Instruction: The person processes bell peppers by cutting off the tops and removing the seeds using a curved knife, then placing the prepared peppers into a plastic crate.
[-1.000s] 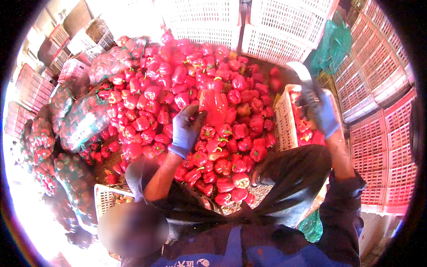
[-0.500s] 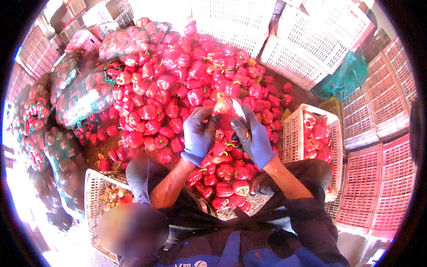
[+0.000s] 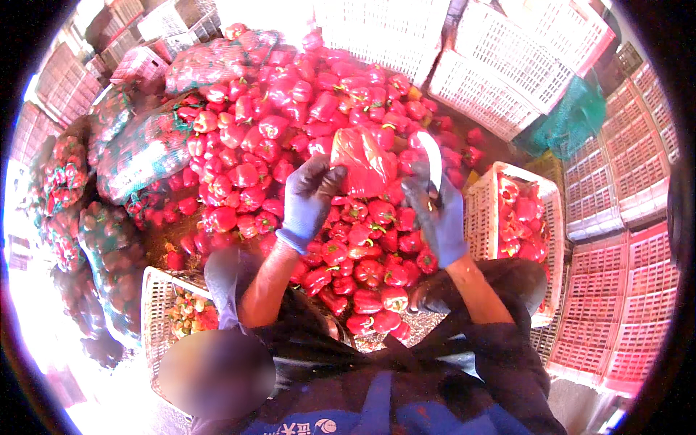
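My left hand (image 3: 308,203), in a blue glove with dark fingertips, is closed on the edge of a red bell pepper (image 3: 364,163). The pepper looks cut open and spread out, its paler inner side showing. To its right, my right hand (image 3: 441,221), gloved the same way, is closed round a knife (image 3: 432,156). The pale, slightly curved blade points up and away, apart from the pepper; the handle is mostly hidden by my fingers. Below and beyond both hands lies a large heap of whole red bell peppers (image 3: 246,174).
By my right knee stands a crate (image 3: 478,217) of red pepper pieces. At my left, another crate (image 3: 151,312) holds pale pepper scraps. Stuffed mesh bags (image 3: 138,163) line the left side. Stacked crates (image 3: 631,304) rise on the right, with white crates (image 3: 500,80) and green netting (image 3: 576,119) behind.
The knife has moved right, away from the pepper, as my hands drew apart. The pepper, earlier compact between both hands, now appears opened out in my left hand.
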`<state>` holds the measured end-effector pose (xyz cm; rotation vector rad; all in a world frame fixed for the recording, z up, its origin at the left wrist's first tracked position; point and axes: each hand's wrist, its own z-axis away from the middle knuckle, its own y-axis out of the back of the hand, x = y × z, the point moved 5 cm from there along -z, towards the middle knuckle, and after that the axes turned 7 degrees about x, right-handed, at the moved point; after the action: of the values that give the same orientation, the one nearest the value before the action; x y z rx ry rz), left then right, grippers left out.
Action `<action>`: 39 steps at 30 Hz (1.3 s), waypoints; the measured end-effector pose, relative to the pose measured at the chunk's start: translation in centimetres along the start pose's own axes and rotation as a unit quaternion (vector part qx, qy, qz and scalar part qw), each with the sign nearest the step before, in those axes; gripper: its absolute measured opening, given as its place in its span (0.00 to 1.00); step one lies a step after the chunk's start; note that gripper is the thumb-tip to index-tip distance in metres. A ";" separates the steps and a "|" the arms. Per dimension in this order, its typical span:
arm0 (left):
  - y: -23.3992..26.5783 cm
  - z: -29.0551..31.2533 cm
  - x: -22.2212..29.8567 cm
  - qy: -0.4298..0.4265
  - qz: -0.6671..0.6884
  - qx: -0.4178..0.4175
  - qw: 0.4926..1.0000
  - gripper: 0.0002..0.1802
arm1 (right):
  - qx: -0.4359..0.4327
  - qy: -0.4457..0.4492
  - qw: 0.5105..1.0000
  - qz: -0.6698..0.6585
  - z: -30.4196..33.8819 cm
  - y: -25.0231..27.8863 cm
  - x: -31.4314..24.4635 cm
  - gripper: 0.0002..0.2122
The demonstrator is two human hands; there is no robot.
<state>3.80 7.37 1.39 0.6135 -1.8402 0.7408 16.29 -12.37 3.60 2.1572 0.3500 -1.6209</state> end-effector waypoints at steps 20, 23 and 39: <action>-3.2 2.5 0.4 -0.069 -0.225 -0.102 0.966 0.13 | -0.063 0.124 0.987 0.078 0.9 -1.7 0.5 0.11; -3.9 2.9 1.5 -0.153 -0.251 -0.114 0.949 0.13 | -0.044 0.112 0.980 0.161 1.1 -1.7 0.6 0.11; -4.4 4.0 2.7 -0.062 -0.073 -0.111 0.989 0.11 | 0.101 -0.160 0.976 -0.104 -2.6 1.5 7.7 0.08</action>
<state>3.42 1.24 3.64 0.6519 -1.9347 0.4014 21.44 -12.86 -2.91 2.0031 0.3307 -2.1692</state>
